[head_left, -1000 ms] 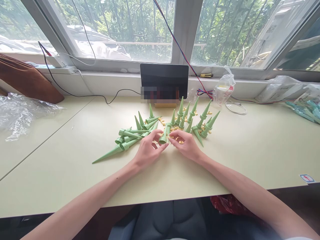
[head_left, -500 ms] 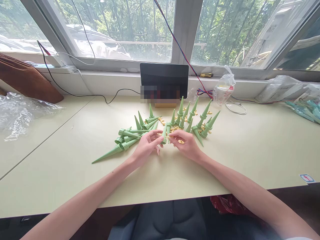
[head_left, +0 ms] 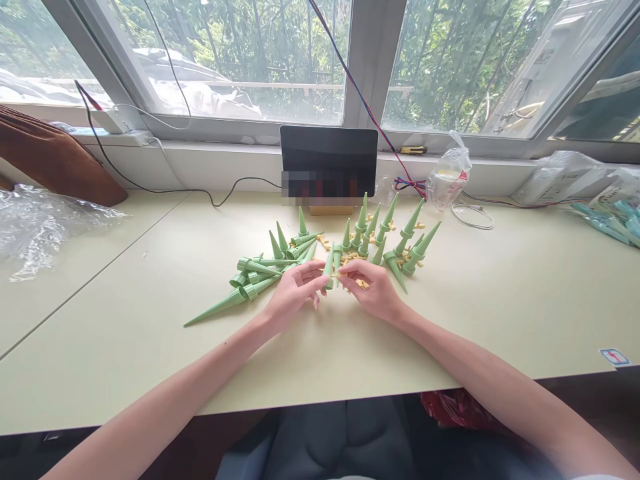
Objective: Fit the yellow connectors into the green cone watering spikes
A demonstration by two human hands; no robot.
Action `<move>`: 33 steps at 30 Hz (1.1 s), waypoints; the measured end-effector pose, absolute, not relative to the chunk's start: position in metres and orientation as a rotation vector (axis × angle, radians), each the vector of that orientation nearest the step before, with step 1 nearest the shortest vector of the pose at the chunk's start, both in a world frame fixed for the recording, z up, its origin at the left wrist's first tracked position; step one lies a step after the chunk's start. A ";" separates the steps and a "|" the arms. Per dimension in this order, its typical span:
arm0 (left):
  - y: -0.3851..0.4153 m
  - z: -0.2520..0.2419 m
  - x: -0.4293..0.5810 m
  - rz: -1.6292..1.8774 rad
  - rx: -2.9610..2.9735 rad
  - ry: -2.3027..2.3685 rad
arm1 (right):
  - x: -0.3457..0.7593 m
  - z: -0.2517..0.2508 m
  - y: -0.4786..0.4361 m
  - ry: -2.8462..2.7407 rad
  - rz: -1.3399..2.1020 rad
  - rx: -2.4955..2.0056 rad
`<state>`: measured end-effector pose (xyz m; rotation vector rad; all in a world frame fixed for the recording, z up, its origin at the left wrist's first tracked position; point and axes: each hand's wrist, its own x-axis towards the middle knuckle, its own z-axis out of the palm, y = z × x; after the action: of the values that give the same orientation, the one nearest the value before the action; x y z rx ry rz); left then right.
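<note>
Between the fingers of my left hand point(head_left: 300, 288) is a green plastic spike point(head_left: 329, 265), its tip pointing up and away from me. My right hand point(head_left: 373, 285) pinches a small yellow valve point(head_left: 337, 275) against the side of that spike; the fingers hide most of it. To the left lies a pile of green spikes point(head_left: 255, 272), some on their sides and a few standing tip up. On the right, several green spikes with yellow valves attached point(head_left: 419, 248) stand in a group. Loose yellow valves point(head_left: 323, 242) lie among the spikes.
A dark tablet point(head_left: 330, 157) on a stand is at the back, by the window ledge. A bagged cup point(head_left: 447, 179) and a white cable point(head_left: 471, 217) sit to its right. Crumpled clear plastic point(head_left: 47, 230) and a brown bag point(head_left: 55, 157) are at the left.
Almost nothing differs. Both hands keep their grip, with the spike and the valve held together in nearly the same place.
</note>
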<state>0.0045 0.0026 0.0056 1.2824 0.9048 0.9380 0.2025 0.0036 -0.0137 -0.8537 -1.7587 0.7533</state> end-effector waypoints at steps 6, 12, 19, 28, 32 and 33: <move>0.002 0.006 0.004 0.936 1.293 0.904 | 0.202 -0.014 0.003 -1.748 0.750 -0.856; 0.001 0.007 0.005 0.946 1.335 0.884 | 0.203 -0.015 0.004 -1.739 0.788 -0.831; -0.002 0.009 0.007 0.981 1.448 0.898 | 0.202 -0.012 0.003 -1.692 0.876 -0.806; -0.002 0.003 0.006 1.067 1.643 0.945 | 0.201 -0.014 0.004 -1.548 1.086 -0.797; -0.002 0.001 0.007 1.096 1.670 0.978 | 0.201 -0.015 0.005 -1.490 1.149 -0.795; -0.002 0.002 0.007 1.099 1.668 0.982 | 0.201 -0.015 0.006 -1.481 1.155 -0.793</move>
<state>0.0072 -0.0024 0.0015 1.6676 0.9824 1.0988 0.2011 0.0060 -0.0149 -0.7929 -1.4809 1.1553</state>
